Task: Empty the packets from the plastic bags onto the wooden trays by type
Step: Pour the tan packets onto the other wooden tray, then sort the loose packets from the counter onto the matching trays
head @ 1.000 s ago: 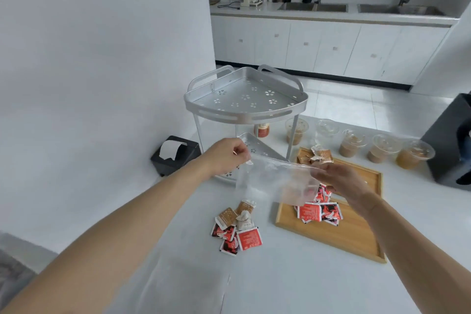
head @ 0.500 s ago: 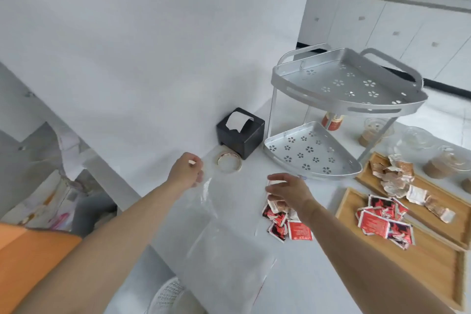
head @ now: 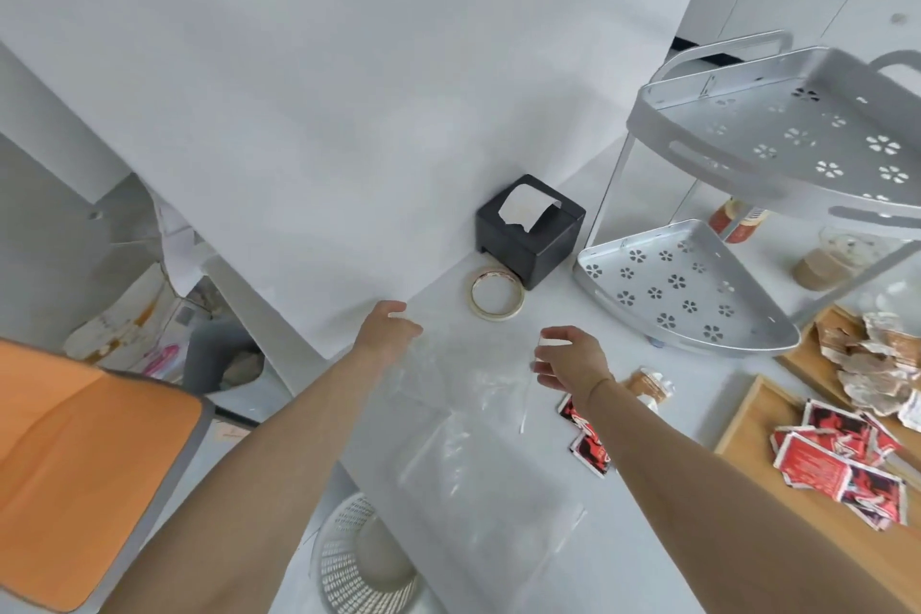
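Both hands, left (head: 386, 332) and right (head: 573, 357), hover over clear bags (head: 463, 419).

A black tissue box (head: 530, 228) stands on the white worktop (head: 648, 538) against the wall, a tape roll (head: 497, 293) lying just before it. A two-tier metal corner rack (head: 747, 224) stands to its right, lidded cups (head: 827, 259) behind it
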The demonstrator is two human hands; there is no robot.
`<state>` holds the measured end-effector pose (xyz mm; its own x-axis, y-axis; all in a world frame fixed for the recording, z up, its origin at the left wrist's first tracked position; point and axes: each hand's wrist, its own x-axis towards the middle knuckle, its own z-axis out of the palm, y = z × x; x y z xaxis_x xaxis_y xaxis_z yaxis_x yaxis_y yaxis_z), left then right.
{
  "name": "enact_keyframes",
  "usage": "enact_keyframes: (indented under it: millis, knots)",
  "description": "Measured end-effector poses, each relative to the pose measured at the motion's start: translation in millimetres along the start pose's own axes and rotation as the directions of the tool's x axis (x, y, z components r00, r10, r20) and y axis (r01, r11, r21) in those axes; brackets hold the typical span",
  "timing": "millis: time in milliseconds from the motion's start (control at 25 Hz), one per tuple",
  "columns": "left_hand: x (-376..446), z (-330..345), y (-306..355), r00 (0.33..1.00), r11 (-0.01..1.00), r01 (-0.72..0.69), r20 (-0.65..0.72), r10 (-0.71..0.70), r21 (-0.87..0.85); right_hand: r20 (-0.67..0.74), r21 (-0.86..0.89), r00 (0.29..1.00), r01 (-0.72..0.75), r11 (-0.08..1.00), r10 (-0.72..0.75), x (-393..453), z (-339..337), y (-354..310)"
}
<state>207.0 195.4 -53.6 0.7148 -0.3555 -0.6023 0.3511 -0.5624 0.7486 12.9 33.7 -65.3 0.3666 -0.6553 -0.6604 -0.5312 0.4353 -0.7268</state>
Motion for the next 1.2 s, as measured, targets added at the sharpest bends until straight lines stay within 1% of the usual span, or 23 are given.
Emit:
enact_keyframes:
  millis: [80,120,240,320,400,480,560,600,680,760,840,920,1080,1200]
  knots:
    - [3.9,1.7,-6.3,0.999,0.993,-0.048,0.004,0.048,0.106,0.034,-0.015,0.999,-0.013,1.000,0.014,3.9,3.2,0.3]
    - [6.1,0.9,-9.9,0.997,0.977,-0.079,0.000,0.081,0.196,0.044,-0.032,0.999,-0.017,0.999,0.018,4.9,3.8,-0.2]
    - [11.2,-2.1,-16.9,0.986,0.895,-0.153,0.010,0.164,0.420,0.082,-0.089,0.996,-0.016,0.996,0.024,3.6,2.9,-5.1]
    - [11.5,-3.0,-18.0,0.984,0.854,-0.163,0.020,0.177,0.494,0.121,-0.139,0.992,-0.005,0.990,0.022,-0.1,-0.7,-9.1]
    - [10.3,-2.9,-16.1,0.981,0.810,-0.163,0.002,0.196,0.564,0.136,-0.189,0.991,0.019,0.982,0.007,-4.5,-8.6,-11.7]
    - [2.5,1.6,-9.0,0.965,0.749,-0.183,-0.030,0.261,0.637,0.118,-0.282,0.992,0.080,0.956,-0.048,-10.7,-24.0,-12.8]
    - [-7.8,12.6,1.4,0.941,0.726,-0.247,-0.019,0.337,0.642,0.069,-0.382,0.992,0.127,0.916,-0.109,-18.1,-44.6,-13.1]
    - [-13.6,20.0,5.9,0.929,0.717,-0.294,0.012,0.370,0.631,0.041,-0.401,0.991,0.130,0.907,-0.124,-22.5,-55.8,-12.6]
    - [-26.5,40.1,14.6,0.897,0.667,-0.393,0.104,0.429,0.633,-0.013,-0.430,0.990,0.124,0.894,-0.143,-31.9,-82.7,-9.0]
    - [-36.2,64.3,22.0,0.867,0.615,-0.473,0.208,0.453,0.631,-0.054,-0.517,0.985,0.113,0.849,-0.164,-41.8,-110.0,-2.0]
    - [-46.4,91.4,27.7,0.840,0.557,-0.536,0.332,0.430,0.635,-0.073,-0.649,0.981,0.092,0.755,-0.182,-52.2,-134.4,8.4]
    - [-56.4,117.4,31.6,0.808,0.489,-0.588,0.441,0.390,0.645,-0.079,-0.723,0.982,0.062,0.688,-0.172,-60.5,-152.7,21.3]
    - [-67.8,159.7,33.5,0.760,0.394,-0.650,0.559,0.332,0.650,-0.119,-0.745,0.982,0.010,0.666,-0.148,-72.3,-174.8,48.5]
    - [-68.4,180.3,31.1,0.768,0.311,-0.641,0.583,0.265,0.702,-0.153,-0.770,0.973,-0.007,0.638,-0.175,-74.8,-177.9,60.4]
